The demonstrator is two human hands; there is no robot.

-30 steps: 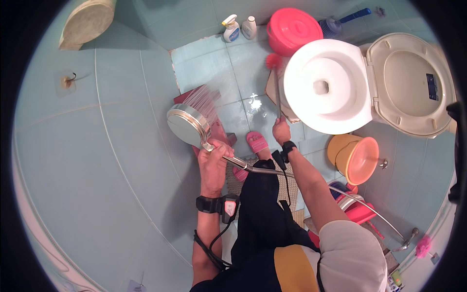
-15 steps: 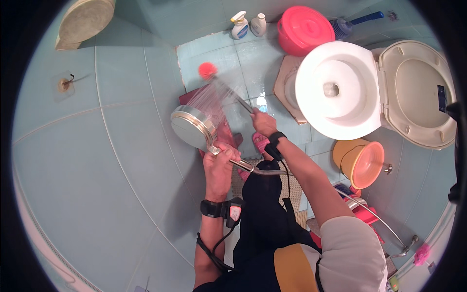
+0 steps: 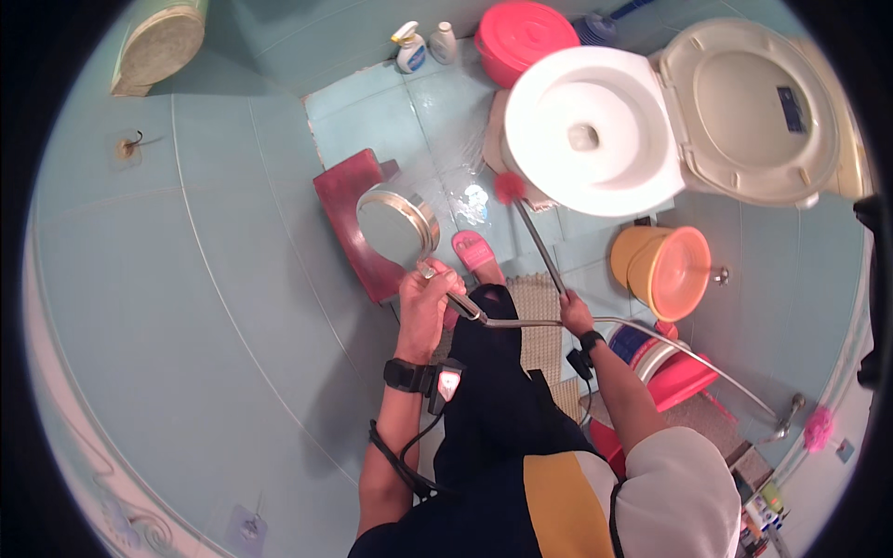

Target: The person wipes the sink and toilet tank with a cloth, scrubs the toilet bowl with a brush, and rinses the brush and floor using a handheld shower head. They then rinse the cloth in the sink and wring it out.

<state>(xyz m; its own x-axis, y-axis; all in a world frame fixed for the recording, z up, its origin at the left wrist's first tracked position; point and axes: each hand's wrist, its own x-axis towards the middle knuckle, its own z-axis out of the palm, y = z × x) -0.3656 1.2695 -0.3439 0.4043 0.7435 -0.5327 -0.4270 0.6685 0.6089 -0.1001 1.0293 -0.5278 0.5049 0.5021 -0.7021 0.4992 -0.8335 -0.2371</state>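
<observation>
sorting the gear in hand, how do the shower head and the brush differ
The shower head is broad, round and silvery; the brush has a small red head on a long thin handle.
The shower head is joined to a hose; the brush has none.
The left hand grips the shower head, the right hand the brush.
Both are hand-held.

From far away, I look into a bathroom. I know because I see a white toilet (image 3: 588, 184) with its lid (image 3: 744, 112) open. Left of the toilet I see a shiny shower head (image 3: 398, 225). A pink tub (image 3: 526, 45) is just beside the toilet, an orange bucket (image 3: 665, 270) is near the toilet, and blue tiles (image 3: 237, 288) cover the walls.
</observation>
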